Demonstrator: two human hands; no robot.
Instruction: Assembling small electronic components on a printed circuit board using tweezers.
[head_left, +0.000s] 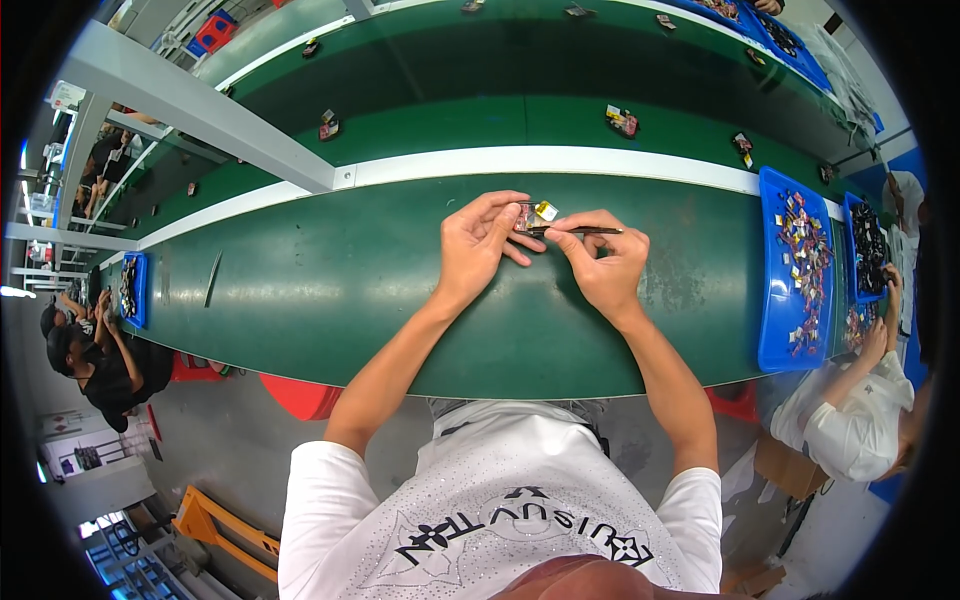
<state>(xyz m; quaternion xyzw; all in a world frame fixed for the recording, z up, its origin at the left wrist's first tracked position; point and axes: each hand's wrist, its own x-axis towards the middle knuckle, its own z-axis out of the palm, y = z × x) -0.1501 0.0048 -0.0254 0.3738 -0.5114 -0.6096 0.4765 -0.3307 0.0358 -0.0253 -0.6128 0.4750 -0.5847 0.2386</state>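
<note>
White shirt point(500, 500): at near edge of green worktable point(340, 290)
Left hand point(477, 248): holding small component point(533, 216)
Right hand point(608, 268): pinching slim dark tool point(603, 231)
Small component: above worktable's middle
Blue tray point(776, 338): toward worktable's right end

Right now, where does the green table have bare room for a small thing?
The green tabletop is bare between the thin strip and the left hand, and between the right hand and the large blue tray. It is crowded between the hands, where a small assembly and dark slim tool are held, and in that tray of small parts.
</note>
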